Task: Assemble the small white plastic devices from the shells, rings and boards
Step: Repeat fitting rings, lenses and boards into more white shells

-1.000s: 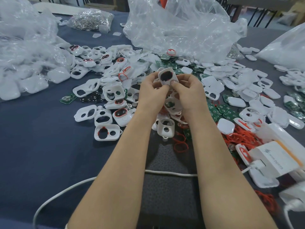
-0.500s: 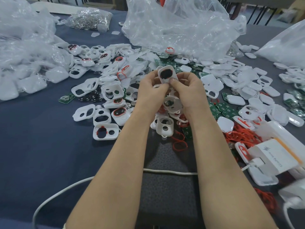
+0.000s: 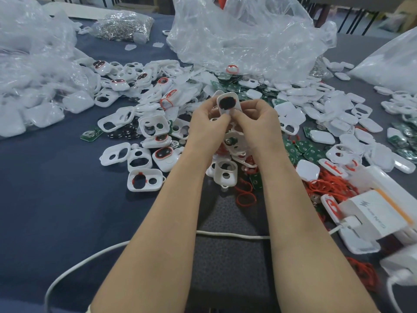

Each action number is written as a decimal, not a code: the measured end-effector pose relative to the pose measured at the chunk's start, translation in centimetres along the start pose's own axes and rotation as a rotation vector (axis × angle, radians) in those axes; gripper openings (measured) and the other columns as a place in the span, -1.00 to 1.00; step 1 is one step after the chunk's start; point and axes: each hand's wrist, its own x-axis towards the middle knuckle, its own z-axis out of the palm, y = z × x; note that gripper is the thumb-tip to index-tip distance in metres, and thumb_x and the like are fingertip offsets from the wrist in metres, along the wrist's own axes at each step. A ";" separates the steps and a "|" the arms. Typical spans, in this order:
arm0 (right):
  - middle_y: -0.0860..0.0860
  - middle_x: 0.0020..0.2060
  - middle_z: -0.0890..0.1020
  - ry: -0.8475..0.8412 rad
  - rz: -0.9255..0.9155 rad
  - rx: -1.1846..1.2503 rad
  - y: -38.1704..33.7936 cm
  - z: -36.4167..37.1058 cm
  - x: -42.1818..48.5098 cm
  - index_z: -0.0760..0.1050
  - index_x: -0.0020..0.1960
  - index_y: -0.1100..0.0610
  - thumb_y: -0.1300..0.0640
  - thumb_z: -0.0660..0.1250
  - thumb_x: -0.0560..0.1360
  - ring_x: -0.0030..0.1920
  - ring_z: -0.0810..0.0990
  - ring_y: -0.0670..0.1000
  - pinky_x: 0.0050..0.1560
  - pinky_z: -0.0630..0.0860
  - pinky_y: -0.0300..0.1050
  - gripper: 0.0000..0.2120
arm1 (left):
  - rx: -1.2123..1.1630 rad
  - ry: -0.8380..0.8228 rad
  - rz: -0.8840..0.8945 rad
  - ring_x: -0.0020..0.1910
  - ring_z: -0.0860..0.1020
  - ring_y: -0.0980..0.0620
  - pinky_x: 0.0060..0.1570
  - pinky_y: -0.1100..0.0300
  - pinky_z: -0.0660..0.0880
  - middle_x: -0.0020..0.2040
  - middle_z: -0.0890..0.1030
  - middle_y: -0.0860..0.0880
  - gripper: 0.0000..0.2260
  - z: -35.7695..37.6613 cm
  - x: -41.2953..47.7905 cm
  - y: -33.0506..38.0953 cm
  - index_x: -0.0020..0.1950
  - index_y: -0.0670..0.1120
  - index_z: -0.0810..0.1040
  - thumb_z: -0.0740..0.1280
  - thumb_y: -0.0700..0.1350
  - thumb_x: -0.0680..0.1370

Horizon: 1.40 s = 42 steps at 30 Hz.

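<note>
A white plastic shell (image 3: 228, 103) with a dark oval opening edged in red stands upright between both hands above the pile. My left hand (image 3: 208, 126) pinches its lower left edge and my right hand (image 3: 256, 124) pinches its lower right edge, thumbs meeting at the bottom. Under the hands lie more white shells (image 3: 225, 172), several of them. Loose red rings (image 3: 246, 196) and green boards (image 3: 310, 152) are scattered beside them.
Clear plastic bags (image 3: 246, 35) stand at the back, and bagged white parts (image 3: 33, 86) lie at the left. A white charger box (image 3: 374, 213) with a white cable (image 3: 225, 234) lies at the right. A bag of small metal parts (image 3: 123, 24) lies at the far left back.
The shell has been turned slightly in my fingers and both hands have edged a little away from me. The parts on the table lie where they were.
</note>
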 end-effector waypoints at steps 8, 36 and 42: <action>-0.08 -0.25 0.63 0.029 -0.019 -0.036 -0.6 -0.7 0.1 0.59 -0.01 0.10 0.13 0.27 0.58 -0.32 0.61 -0.18 -0.13 0.61 -0.19 -0.87 | -0.076 0.156 -0.061 -0.20 0.62 0.08 -0.11 0.25 0.58 -0.13 0.67 -0.03 -0.79 -0.6 0.1 0.5 0.04 -0.10 0.59 0.26 -0.34 0.52; -0.02 -0.16 0.55 0.184 0.119 -0.015 0.2 -2.5 1.6 0.46 0.16 0.17 0.31 0.26 0.53 -0.18 0.66 -0.01 0.08 0.60 -0.01 -0.78 | -0.323 0.109 -0.198 -0.23 0.66 0.06 -0.23 0.29 0.60 0.01 0.61 -0.21 -0.73 -0.7 0.0 1.4 0.20 -0.25 0.43 0.21 -0.46 0.53; 0.00 -0.11 0.59 0.094 -0.060 -0.610 0.5 -3.1 1.0 0.60 0.02 0.08 0.26 0.27 0.48 -0.02 0.57 0.02 -0.07 0.42 -0.18 -0.81 | -0.320 0.095 -0.174 -0.25 0.69 0.06 -0.16 0.25 0.63 -0.10 0.63 -0.13 -0.81 -0.1 0.1 0.7 0.04 -0.17 0.45 0.25 -0.43 0.54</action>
